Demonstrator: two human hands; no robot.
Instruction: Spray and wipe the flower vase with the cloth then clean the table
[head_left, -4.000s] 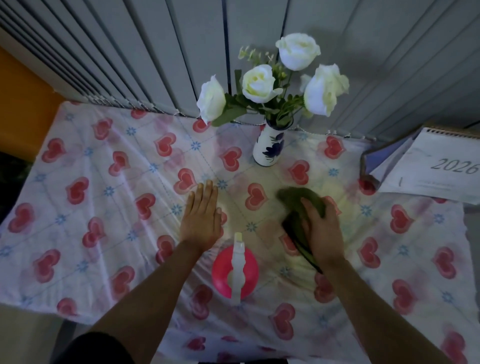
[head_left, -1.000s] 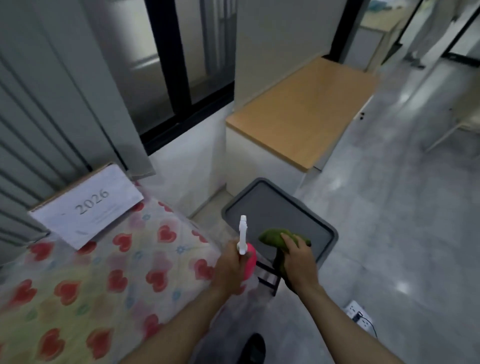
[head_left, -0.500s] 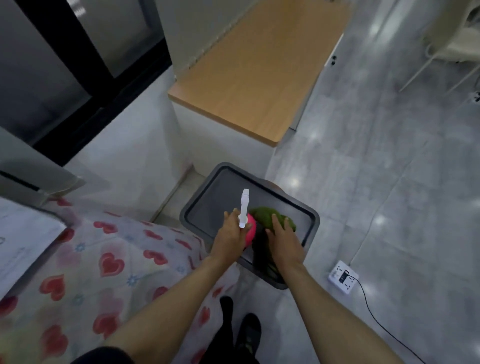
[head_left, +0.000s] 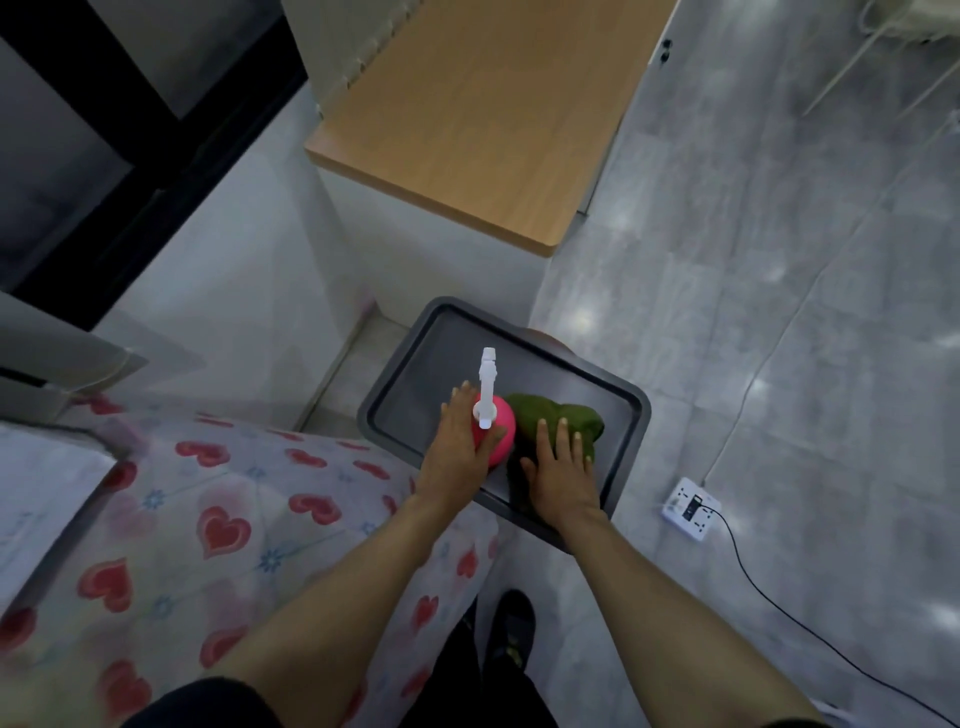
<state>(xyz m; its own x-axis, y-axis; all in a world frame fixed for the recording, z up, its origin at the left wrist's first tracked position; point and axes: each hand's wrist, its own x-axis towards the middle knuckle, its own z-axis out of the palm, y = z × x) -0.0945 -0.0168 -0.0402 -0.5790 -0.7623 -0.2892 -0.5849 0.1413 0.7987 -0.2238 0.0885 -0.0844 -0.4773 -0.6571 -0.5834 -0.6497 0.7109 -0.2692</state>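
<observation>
A pink spray bottle with a white nozzle stands on a grey tray beside the table. My left hand is wrapped around the bottle's left side, thumb across its front. A green cloth lies bunched on the tray just right of the bottle. My right hand rests flat on top of the cloth with its fingers spread. The table, under a heart-print tablecloth, fills the lower left. The flower vase is out of view.
A white cabinet with a wooden top stands just beyond the tray. On the grey tiled floor to the right lies a white power strip with a black cable trailing toward the lower right. My shoes are below the tray.
Four seconds ago I wiped the table with the cloth. Since then I turned right and carried bottle and cloth to the grey tray; both now rest on it, and my right fingers have flattened.
</observation>
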